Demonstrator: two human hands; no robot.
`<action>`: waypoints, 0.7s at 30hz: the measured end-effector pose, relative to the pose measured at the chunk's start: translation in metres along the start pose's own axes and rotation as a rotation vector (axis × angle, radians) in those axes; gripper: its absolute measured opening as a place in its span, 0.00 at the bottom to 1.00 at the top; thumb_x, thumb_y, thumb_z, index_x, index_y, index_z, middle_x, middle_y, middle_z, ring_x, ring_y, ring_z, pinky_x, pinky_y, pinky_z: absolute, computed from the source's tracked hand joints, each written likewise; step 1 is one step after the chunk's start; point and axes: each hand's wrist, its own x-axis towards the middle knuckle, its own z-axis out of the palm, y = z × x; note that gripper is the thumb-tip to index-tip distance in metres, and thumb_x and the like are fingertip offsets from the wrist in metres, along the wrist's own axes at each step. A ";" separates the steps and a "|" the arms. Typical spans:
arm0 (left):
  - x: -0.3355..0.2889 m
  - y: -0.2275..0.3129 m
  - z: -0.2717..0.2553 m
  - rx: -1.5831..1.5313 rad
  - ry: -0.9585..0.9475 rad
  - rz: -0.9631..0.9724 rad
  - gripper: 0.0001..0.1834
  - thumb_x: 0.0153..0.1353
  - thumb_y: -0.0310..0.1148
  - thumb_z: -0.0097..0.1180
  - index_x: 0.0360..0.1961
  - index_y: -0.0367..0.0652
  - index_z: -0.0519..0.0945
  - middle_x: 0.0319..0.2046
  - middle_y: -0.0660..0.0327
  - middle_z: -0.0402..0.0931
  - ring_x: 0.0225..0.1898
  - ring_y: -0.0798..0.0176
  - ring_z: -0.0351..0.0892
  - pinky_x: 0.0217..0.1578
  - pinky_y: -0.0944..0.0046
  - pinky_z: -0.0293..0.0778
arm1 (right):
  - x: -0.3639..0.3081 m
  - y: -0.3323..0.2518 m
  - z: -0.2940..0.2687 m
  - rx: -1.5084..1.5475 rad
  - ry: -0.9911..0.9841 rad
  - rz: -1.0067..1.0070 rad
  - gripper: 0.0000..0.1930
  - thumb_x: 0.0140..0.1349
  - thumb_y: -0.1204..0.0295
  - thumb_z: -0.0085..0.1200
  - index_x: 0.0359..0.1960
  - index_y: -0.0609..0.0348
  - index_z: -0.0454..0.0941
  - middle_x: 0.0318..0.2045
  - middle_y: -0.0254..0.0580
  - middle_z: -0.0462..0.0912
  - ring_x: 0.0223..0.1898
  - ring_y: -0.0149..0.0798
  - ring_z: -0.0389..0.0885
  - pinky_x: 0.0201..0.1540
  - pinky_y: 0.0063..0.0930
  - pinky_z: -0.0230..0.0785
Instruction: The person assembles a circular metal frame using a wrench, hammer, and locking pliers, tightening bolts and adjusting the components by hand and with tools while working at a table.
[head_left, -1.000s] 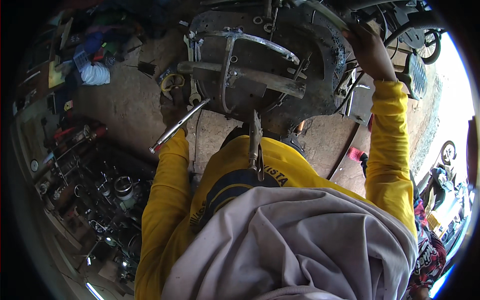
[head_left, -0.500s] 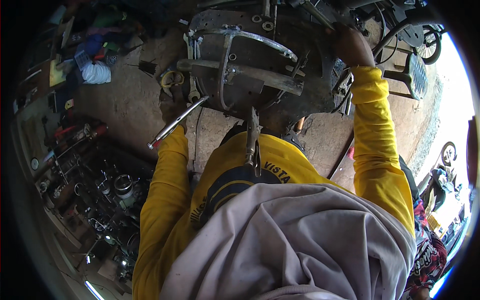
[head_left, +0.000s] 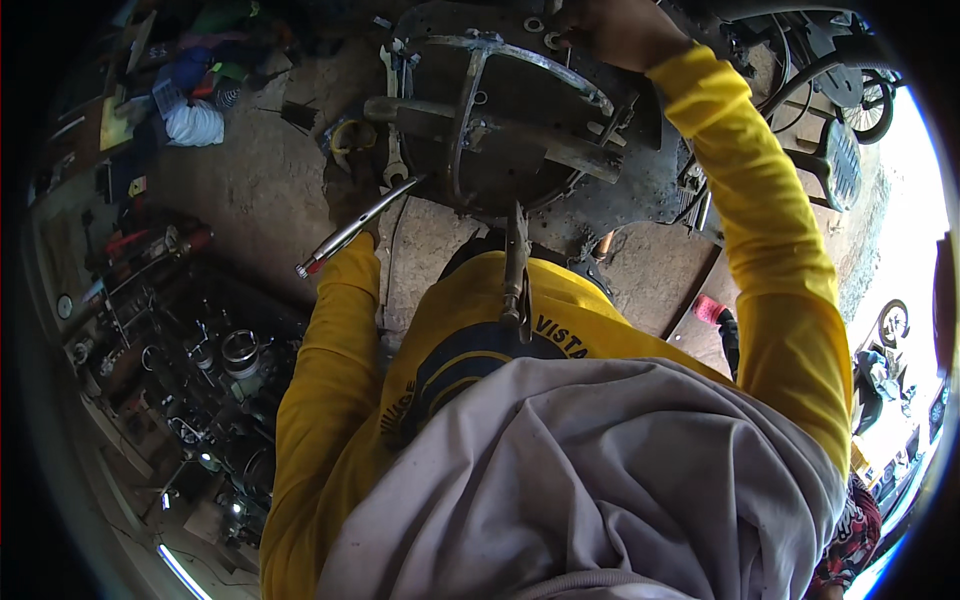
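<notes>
My left hand [head_left: 350, 195], dark in shadow, is at a shiny metal bar-like tool [head_left: 357, 228] beside the left edge of the workbench. The tool slants across it and the fingers look wrapped round it, though most are hidden. Stretched to the far side, my right hand [head_left: 625, 32] has its fingers bent down near two washers [head_left: 534, 24]; what they hold is too dark to make out. Between the hands lies a curved metal frame [head_left: 465, 120] on the dark metal plate [head_left: 655, 190], with a flat bar [head_left: 580, 157] across it.
A spanner [head_left: 394, 172] lies along the plate's left edge, near a yellow tape roll [head_left: 350, 135]. An upright rusty metal piece [head_left: 516, 265] stands before my chest. Machine parts [head_left: 240, 350] crowd the left floor. A stool [head_left: 838, 165] stands at right, a person's patterned sleeve [head_left: 850, 530] lower right.
My right hand has moved left and farther away, from the bar at the right to near the washers. My left hand and its metal tool have shifted only slightly.
</notes>
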 end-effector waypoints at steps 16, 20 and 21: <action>0.000 0.010 0.003 0.073 0.036 -0.097 0.30 0.66 0.55 0.52 0.57 0.40 0.74 0.49 0.46 0.80 0.51 0.48 0.80 0.51 0.52 0.73 | 0.033 -0.004 -0.005 0.575 -0.199 -0.165 0.14 0.62 0.65 0.57 0.44 0.62 0.81 0.39 0.52 0.83 0.40 0.42 0.84 0.40 0.40 0.76; 0.008 -0.015 0.016 -0.037 0.068 -0.007 0.29 0.66 0.56 0.52 0.56 0.42 0.75 0.48 0.46 0.80 0.50 0.46 0.81 0.49 0.48 0.74 | 0.048 0.000 0.038 1.497 -0.558 -0.234 0.12 0.65 0.70 0.54 0.46 0.62 0.80 0.42 0.50 0.83 0.42 0.36 0.82 0.44 0.39 0.76; 0.008 -0.016 0.017 -0.033 0.067 -0.012 0.29 0.66 0.56 0.52 0.56 0.42 0.75 0.48 0.46 0.80 0.50 0.46 0.81 0.49 0.48 0.74 | 0.052 -0.004 0.036 1.445 -0.559 -0.268 0.12 0.65 0.69 0.55 0.46 0.62 0.80 0.42 0.50 0.83 0.42 0.37 0.83 0.44 0.39 0.76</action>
